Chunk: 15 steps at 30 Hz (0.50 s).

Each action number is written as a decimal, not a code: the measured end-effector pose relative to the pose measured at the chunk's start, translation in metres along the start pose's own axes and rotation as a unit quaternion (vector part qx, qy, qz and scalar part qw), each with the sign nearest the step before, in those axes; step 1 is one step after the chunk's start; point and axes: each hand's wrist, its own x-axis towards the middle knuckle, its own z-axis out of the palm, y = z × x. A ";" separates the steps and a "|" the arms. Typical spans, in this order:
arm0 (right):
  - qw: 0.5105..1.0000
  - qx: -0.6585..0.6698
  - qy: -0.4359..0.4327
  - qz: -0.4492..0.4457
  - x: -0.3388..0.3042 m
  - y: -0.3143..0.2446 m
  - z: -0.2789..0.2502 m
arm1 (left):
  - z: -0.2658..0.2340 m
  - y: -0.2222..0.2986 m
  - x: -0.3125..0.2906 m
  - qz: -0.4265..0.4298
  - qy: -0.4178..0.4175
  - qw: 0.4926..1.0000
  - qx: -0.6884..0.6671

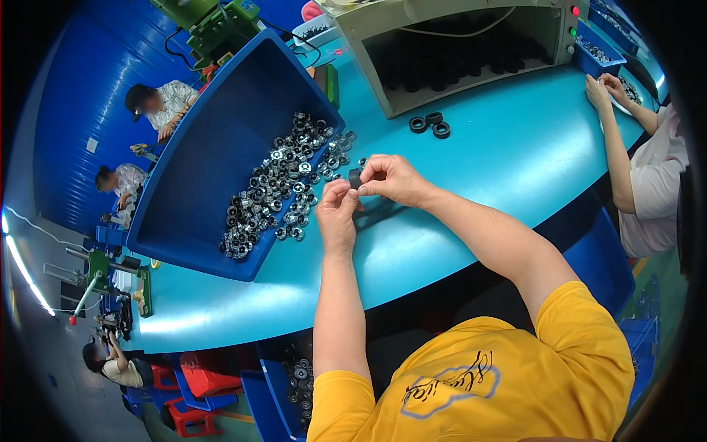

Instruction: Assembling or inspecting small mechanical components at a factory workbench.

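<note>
In front of me, over the blue-green tabletop, a small black ring (355, 179) is pinched between my two hands. My right hand (396, 180) grips it from the right with thumb and bent fingers. Closed against its left side is my left hand (336, 214); whether a smaller part sits inside those fingers is hidden. Just left of my hands, many shiny metal-and-black wheel-like parts (276, 177) lie heaped at the mouth of a tilted blue bin (199, 147), some spilled onto the table. Three loose black rings (434, 125) rest beyond my right hand.
A pale machine housing (368, 66) with dark rings inside stands at the back. Green presses (195, 22) rise behind the bin. A co-worker's arms (622, 140) are at the far right. Beneath the table's left part are a blue crate (265, 398) of parts and red stools (210, 372).
</note>
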 end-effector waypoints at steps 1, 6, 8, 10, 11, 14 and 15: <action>1.000 -0.021 0.003 -0.023 0.000 0.000 0.000 | -0.002 -0.001 0.000 -0.001 -0.001 1.000 -0.002; 0.995 -0.061 0.012 -0.081 0.001 0.002 0.000 | -0.002 -0.004 0.000 -0.013 -0.004 1.000 -0.021; 0.998 -0.046 0.009 -0.051 0.000 0.001 0.000 | -0.002 -0.004 0.000 -0.024 0.001 0.999 -0.034; 0.999 -0.031 0.007 -0.031 -0.001 -0.003 0.001 | -0.003 -0.003 0.001 -0.040 0.006 0.998 -0.048; 0.999 -0.025 0.006 -0.025 -0.001 -0.005 0.001 | -0.004 -0.004 0.001 -0.049 0.007 0.997 -0.056; 1.000 -0.015 0.005 -0.013 -0.001 -0.005 0.001 | -0.005 -0.003 0.000 -0.061 0.005 0.996 -0.063; 1.000 -0.013 0.006 -0.011 -0.001 -0.005 0.001 | -0.004 -0.002 0.000 -0.062 0.005 0.996 -0.060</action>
